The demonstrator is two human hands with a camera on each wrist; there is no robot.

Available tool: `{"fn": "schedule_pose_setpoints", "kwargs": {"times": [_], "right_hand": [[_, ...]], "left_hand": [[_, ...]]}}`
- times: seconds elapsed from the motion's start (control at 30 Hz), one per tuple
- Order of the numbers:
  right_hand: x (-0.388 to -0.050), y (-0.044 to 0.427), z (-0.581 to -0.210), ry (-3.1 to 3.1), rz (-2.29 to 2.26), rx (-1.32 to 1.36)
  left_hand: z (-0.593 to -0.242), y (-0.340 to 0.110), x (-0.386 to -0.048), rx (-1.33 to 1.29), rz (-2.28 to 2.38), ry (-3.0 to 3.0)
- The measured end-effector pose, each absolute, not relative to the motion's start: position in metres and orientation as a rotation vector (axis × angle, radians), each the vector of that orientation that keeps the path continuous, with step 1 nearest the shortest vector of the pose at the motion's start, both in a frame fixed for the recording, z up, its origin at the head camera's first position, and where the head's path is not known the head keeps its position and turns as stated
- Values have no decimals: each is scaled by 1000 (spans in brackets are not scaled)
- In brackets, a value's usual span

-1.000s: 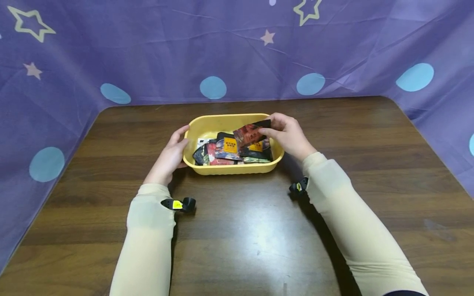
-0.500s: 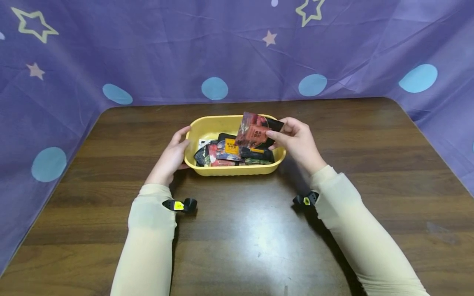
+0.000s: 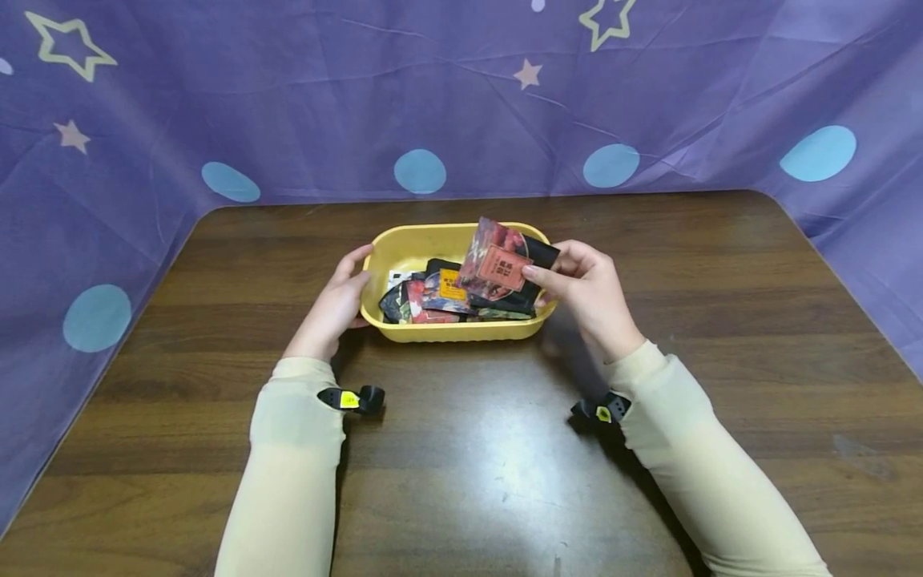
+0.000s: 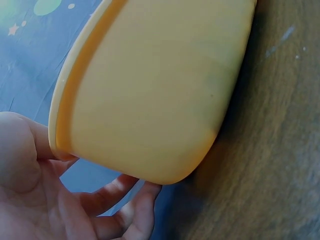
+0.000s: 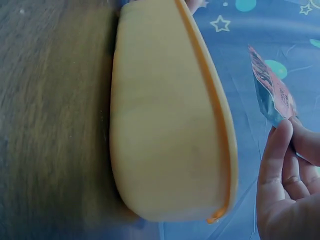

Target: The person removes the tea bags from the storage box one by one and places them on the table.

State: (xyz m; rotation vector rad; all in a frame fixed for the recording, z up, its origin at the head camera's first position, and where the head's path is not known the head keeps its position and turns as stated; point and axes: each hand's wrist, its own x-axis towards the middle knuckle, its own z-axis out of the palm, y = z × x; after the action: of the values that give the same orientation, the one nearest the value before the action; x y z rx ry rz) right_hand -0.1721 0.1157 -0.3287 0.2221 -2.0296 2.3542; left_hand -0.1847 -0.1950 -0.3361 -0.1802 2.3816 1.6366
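A yellow plastic basin (image 3: 404, 332) stands on the table, holding several small printed packets (image 3: 433, 315) in black, red, blue and green. My left hand (image 3: 328, 308) grips its left end, the thumb at the rim and the fingers along the outer wall. In the left wrist view the fingertips (image 4: 145, 192) touch the basin's side. Between thumb and fingers, my right hand (image 3: 594, 296) pinches a flat packet (image 3: 497, 264), reddish with a black end and a salmon label. That packet is tilted above the right part of the basin, and in the right wrist view it appears nearly edge-on.
The brown wooden table (image 3: 461, 465) spreads around the basin. Behind it hangs a purple cloth (image 3: 310, 104) with stars and blue dots. Black straps with small devices (image 3: 371, 399) sit on both wrists.
My right hand has lifted the reddish packet off the pile and drawn it to the right, tilting its label toward view. My left hand keeps its hold on the basin.
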Motion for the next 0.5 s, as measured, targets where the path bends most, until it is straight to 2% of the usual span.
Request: {"fn": "schedule_pose_setpoints", "kwargs": {"times": [0.5], "right_hand": [[-152, 102, -320, -2225, 2333, 291]], "left_hand": [[-335, -194, -185, -171, 1637, 2386]]}}
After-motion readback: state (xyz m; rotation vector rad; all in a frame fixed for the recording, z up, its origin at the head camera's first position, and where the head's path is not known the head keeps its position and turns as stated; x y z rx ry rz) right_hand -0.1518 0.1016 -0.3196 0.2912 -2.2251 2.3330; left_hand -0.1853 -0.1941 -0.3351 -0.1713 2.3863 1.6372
